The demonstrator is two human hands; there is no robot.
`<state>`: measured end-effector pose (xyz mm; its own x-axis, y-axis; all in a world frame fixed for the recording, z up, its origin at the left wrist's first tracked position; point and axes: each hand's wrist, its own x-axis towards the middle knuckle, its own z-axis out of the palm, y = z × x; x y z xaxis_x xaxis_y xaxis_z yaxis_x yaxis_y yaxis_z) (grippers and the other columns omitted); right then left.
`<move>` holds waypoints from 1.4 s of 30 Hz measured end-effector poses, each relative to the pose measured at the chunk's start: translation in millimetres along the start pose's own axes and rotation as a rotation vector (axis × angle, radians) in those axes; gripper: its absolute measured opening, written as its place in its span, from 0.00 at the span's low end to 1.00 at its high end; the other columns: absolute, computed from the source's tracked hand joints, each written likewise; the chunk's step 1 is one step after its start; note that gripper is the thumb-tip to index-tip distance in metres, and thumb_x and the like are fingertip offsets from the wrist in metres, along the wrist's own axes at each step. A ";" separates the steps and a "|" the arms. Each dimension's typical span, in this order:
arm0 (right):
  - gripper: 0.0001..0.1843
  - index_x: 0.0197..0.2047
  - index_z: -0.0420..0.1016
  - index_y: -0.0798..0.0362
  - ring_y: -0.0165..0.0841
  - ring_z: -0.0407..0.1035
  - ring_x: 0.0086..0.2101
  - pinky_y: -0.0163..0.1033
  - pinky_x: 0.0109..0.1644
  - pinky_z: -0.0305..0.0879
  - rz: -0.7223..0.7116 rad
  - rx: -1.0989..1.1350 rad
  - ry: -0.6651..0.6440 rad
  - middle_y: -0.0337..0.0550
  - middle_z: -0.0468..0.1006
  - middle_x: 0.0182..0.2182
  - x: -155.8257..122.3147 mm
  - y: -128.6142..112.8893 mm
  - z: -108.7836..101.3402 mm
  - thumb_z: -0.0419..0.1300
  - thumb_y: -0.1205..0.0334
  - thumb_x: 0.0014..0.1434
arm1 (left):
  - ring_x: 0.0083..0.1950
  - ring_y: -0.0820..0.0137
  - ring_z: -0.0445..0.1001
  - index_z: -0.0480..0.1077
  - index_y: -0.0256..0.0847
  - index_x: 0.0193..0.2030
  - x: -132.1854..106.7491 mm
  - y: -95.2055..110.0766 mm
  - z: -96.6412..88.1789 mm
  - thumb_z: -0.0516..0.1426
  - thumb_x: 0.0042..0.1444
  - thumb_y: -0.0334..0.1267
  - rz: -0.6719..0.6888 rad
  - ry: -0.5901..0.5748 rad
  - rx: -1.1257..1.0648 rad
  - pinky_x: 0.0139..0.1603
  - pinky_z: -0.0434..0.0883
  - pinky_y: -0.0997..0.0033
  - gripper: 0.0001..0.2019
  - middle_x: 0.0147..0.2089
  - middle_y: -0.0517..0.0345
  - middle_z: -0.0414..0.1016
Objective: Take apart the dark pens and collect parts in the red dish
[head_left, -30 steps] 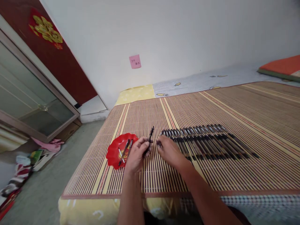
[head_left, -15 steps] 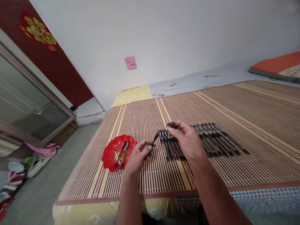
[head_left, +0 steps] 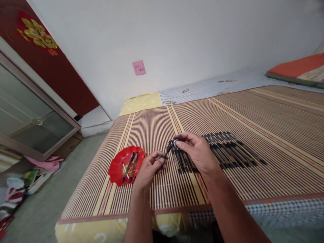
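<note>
Head view: with my left hand [head_left: 150, 166] I clamp a black pen [head_left: 168, 149] between my fingers, over the striped mat [head_left: 149, 133]. My right hand [head_left: 196, 148] pinches a small shiny piece [head_left: 175, 142] beside its tip, near the row of pens [head_left: 231, 149]. Two dark pens [head_left: 128, 167] and a white stick [head_left: 124, 167] lie in the red dish [head_left: 113, 168].

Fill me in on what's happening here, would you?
A person is handling a dark pen over a striped mat. The left grip holds the pen, and the right grip seems to pinch a small piece close to the pen's far end; what that piece is, I can't tell. More pens lie in a row beneath and beyond the right grip. To the left, a red tray holds two dark pens and a white stick.
</note>
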<state>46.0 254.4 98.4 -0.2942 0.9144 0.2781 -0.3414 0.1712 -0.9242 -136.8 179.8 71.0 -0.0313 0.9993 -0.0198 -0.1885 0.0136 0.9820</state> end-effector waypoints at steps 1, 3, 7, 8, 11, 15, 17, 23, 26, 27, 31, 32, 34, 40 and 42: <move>0.09 0.39 0.81 0.49 0.32 0.75 0.38 0.39 0.46 0.72 -0.003 0.001 0.002 0.40 0.81 0.35 -0.1 -0.4 0.2 0.71 0.59 0.53 | 0.28 0.79 0.62 0.74 0.38 0.38 0.0 0.1 0.0 0.66 0.54 0.42 -0.002 0.002 0.000 0.25 0.55 0.79 0.11 0.31 0.62 0.67; 0.08 0.38 0.81 0.49 0.32 0.75 0.37 0.40 0.46 0.72 -0.009 0.004 0.002 0.40 0.81 0.35 -0.1 -1.3 0.6 0.71 0.59 0.53 | 0.28 0.79 0.62 0.74 0.38 0.38 -0.2 0.4 0.1 0.67 0.54 0.42 -0.007 0.003 0.001 0.25 0.55 0.79 0.11 0.32 0.62 0.68; 0.08 0.38 0.81 0.49 0.33 0.75 0.38 0.41 0.47 0.73 -0.015 -0.014 -0.031 0.40 0.82 0.35 0.7 -1.3 0.3 0.70 0.60 0.53 | 0.28 0.80 0.62 0.74 0.38 0.38 -1.4 1.5 0.4 0.66 0.55 0.42 -0.013 0.002 0.006 0.25 0.55 0.79 0.10 0.32 0.62 0.68; 0.08 0.38 0.81 0.49 0.33 0.76 0.38 0.41 0.48 0.73 -0.016 -0.019 -0.037 0.41 0.82 0.36 0.9 -0.7 0.0 0.70 0.60 0.53 | 0.28 0.79 0.62 0.73 0.38 0.38 -1.7 1.7 0.4 0.66 0.55 0.42 -0.016 0.002 0.005 0.26 0.55 0.79 0.10 0.32 0.62 0.68; 0.09 0.39 0.81 0.50 0.33 0.76 0.39 0.41 0.47 0.73 -0.023 -0.036 -0.042 0.41 0.82 0.36 1.5 1.1 -1.2 0.70 0.60 0.53 | 0.29 0.79 0.63 0.73 0.38 0.38 -2.6 1.8 0.1 0.66 0.55 0.41 -0.020 0.005 0.006 0.26 0.55 0.79 0.10 0.32 0.62 0.68; 0.08 0.39 0.81 0.50 0.33 0.76 0.39 0.41 0.47 0.72 -0.039 -0.066 -0.060 0.41 0.82 0.36 1.1 0.7 -2.3 0.69 0.60 0.54 | 0.28 0.79 0.61 0.73 0.38 0.39 -2.6 0.6 -0.9 0.66 0.56 0.41 -0.016 -0.011 0.016 0.26 0.55 0.79 0.10 0.32 0.62 0.68; 0.09 0.40 0.81 0.50 0.33 0.76 0.39 0.41 0.48 0.72 -0.028 -0.081 -0.091 0.41 0.82 0.36 0.6 -0.7 -2.5 0.68 0.60 0.55 | 0.27 0.79 0.59 0.73 0.38 0.39 -2.4 0.1 -1.2 0.65 0.57 0.41 -0.020 -0.026 0.018 0.25 0.54 0.79 0.10 0.30 0.63 0.67; 0.09 0.39 0.80 0.51 0.33 0.76 0.38 0.40 0.46 0.72 -0.006 -0.114 -0.117 0.41 0.82 0.35 -0.4 -4.1 -4.0 0.68 0.58 0.55 | 0.26 0.79 0.59 0.74 0.37 0.39 -2.0 0.2 -0.6 0.66 0.56 0.42 -0.031 -0.040 -0.005 0.23 0.53 0.79 0.11 0.30 0.62 0.66; 0.09 0.39 0.80 0.51 0.33 0.75 0.37 0.40 0.44 0.72 -0.008 -0.149 -0.113 0.41 0.81 0.34 -0.4 -5.6 -6.6 0.68 0.58 0.54 | 0.24 0.80 0.57 0.73 0.38 0.39 -2.8 0.9 -0.3 0.65 0.57 0.42 -0.033 -0.060 0.009 0.23 0.53 0.79 0.10 0.28 0.65 0.64; 0.09 0.39 0.80 0.51 0.34 0.75 0.37 0.40 0.43 0.72 -0.012 -0.172 -0.110 0.41 0.81 0.34 -0.4 -6.1 -7.8 0.68 0.58 0.54 | 0.24 0.80 0.57 0.73 0.38 0.39 -3.2 1.4 -0.1 0.65 0.58 0.42 -0.035 -0.064 0.013 0.23 0.53 0.79 0.10 0.27 0.65 0.64; 0.09 0.38 0.79 0.51 0.34 0.74 0.36 0.39 0.40 0.70 -0.016 -0.277 -0.101 0.41 0.80 0.33 -0.5 -7.1 -12.8 0.67 0.57 0.56 | 0.24 0.81 0.58 0.72 0.38 0.39 -4.9 4.4 2.1 0.67 0.55 0.41 -0.031 -0.045 0.031 0.23 0.55 0.80 0.12 0.28 0.66 0.63; 0.09 0.37 0.79 0.51 0.34 0.74 0.35 0.39 0.39 0.70 -0.018 -0.296 -0.103 0.41 0.80 0.32 -0.6 -7.2 -13.7 0.67 0.56 0.56 | 0.24 0.81 0.58 0.72 0.38 0.39 -5.1 5.0 2.6 0.68 0.54 0.41 -0.027 -0.037 0.033 0.23 0.56 0.80 0.12 0.28 0.66 0.63; 0.09 0.35 0.78 0.51 0.33 0.72 0.33 0.37 0.37 0.68 -0.030 -0.327 -0.105 0.39 0.78 0.30 -0.9 -7.6 -14.6 0.67 0.55 0.57 | 0.25 0.81 0.58 0.72 0.39 0.39 -5.0 5.6 3.4 0.68 0.53 0.40 -0.023 -0.024 0.030 0.23 0.57 0.80 0.12 0.29 0.66 0.63; 0.19 0.30 0.74 0.51 0.32 0.70 0.29 0.37 0.34 0.67 -0.047 -0.306 -0.095 0.38 0.75 0.26 -0.6 -7.7 -15.0 0.63 0.45 0.63 | 0.24 0.81 0.59 0.73 0.39 0.39 -3.8 1.9 1.7 0.68 0.54 0.40 -0.015 -0.026 0.034 0.23 0.58 0.80 0.12 0.29 0.66 0.64; 0.19 0.33 0.76 0.51 0.32 0.73 0.31 0.39 0.37 0.70 -0.037 -0.250 -0.084 0.40 0.77 0.28 -0.1 -7.3 -16.4 0.59 0.44 0.65 | 0.24 0.81 0.59 0.73 0.39 0.40 -3.8 0.8 1.0 0.67 0.55 0.41 -0.008 -0.031 0.029 0.22 0.58 0.79 0.11 0.29 0.66 0.64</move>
<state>63.2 259.1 100.8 -0.3620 0.8740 0.3242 -0.1256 0.2989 -0.9460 -135.9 176.1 72.0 0.0002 0.9998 -0.0220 -0.1599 0.0217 0.9869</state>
